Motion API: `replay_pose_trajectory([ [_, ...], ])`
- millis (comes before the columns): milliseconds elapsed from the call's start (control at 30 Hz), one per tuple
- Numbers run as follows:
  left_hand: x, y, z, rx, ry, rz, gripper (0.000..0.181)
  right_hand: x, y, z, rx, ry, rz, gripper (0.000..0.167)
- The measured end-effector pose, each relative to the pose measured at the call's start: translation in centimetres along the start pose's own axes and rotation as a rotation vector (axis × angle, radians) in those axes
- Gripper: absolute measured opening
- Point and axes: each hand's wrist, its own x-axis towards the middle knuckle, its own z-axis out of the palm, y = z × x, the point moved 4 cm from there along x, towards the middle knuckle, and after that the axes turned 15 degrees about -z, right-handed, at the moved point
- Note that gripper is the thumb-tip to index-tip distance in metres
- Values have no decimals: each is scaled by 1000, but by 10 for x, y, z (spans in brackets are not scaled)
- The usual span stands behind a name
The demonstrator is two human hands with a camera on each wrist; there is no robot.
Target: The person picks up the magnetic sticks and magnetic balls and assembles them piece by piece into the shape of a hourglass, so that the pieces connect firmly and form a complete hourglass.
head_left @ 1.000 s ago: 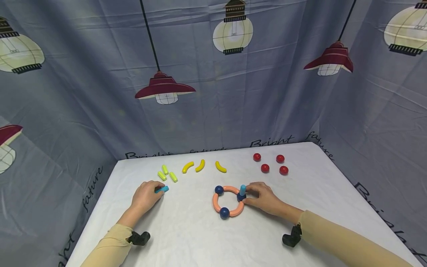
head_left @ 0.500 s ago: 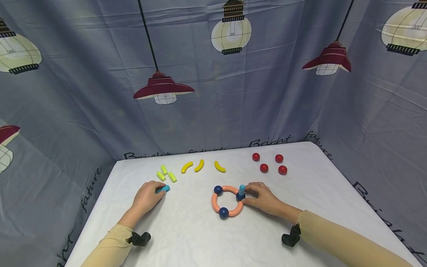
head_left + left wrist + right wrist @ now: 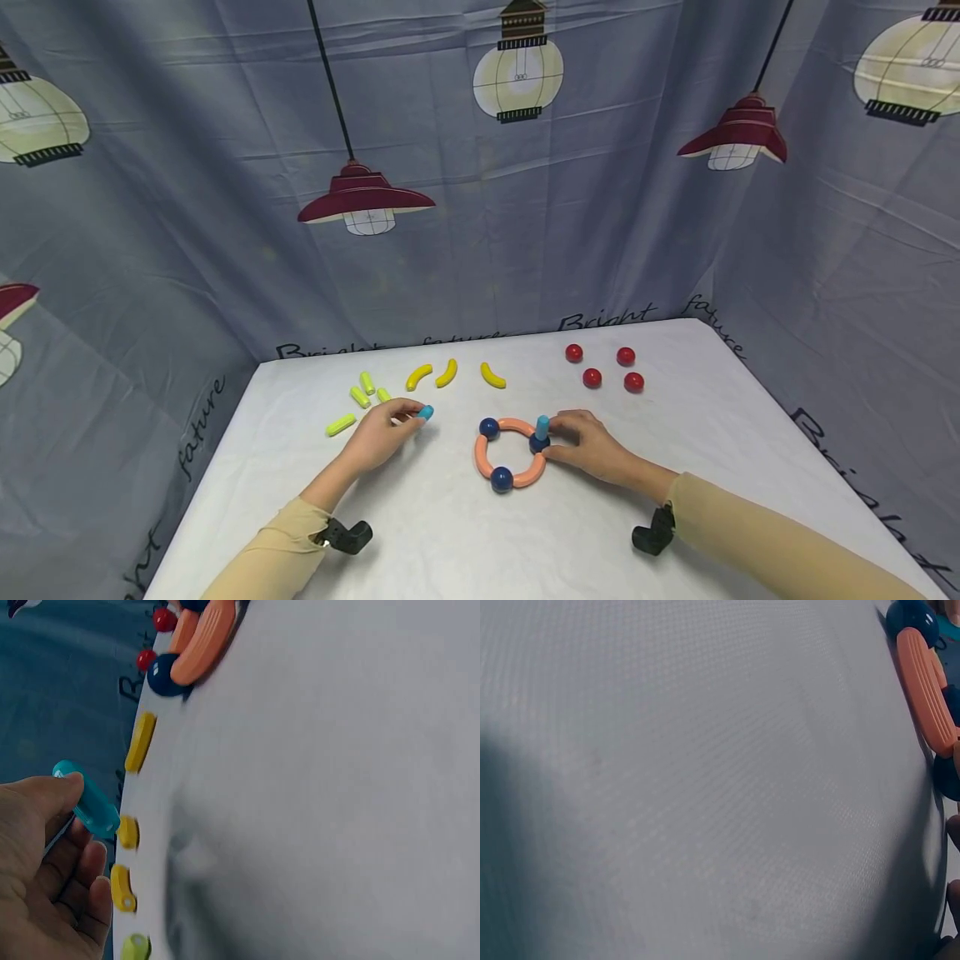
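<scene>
My left hand (image 3: 382,435) pinches a blue stick (image 3: 426,412) between thumb and fingers, left of the ring; the left wrist view shows the stick (image 3: 91,802) held above the table by the hand (image 3: 46,862). On the table lies a ring of salmon curved pieces (image 3: 482,456) joined by dark blue balls (image 3: 502,479). A second blue stick (image 3: 542,427) stands upright on the ring's right ball (image 3: 538,443). My right hand (image 3: 597,447) holds that ball, thumb and fingers at its right side. Only some fingertips of the right hand show at the edge of the right wrist view.
Several light green sticks (image 3: 341,425) lie at the left, one beside my left hand. Yellow curved pieces (image 3: 492,376) lie behind the ring, and several red balls (image 3: 592,378) at the back right. A patterned grey curtain (image 3: 450,275) hangs around the white table (image 3: 450,550).
My left hand has lifted the blue stick and carried it right, toward the ring, uncovering a green stick at the left. My right hand stays at the ring.
</scene>
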Motion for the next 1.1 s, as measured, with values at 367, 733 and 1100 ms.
replay_pose_trajectory([
  [367,2,34,33,-92,-119,75,34,-1,0,0,-5,5,-3,40],
  [733,9,53,60,-83,-144,153,31,-2,1,0,8,-5,-14,39],
  [1100,13,60,71,-72,-128,150,26,0,2,0,5,-5,1,40],
])
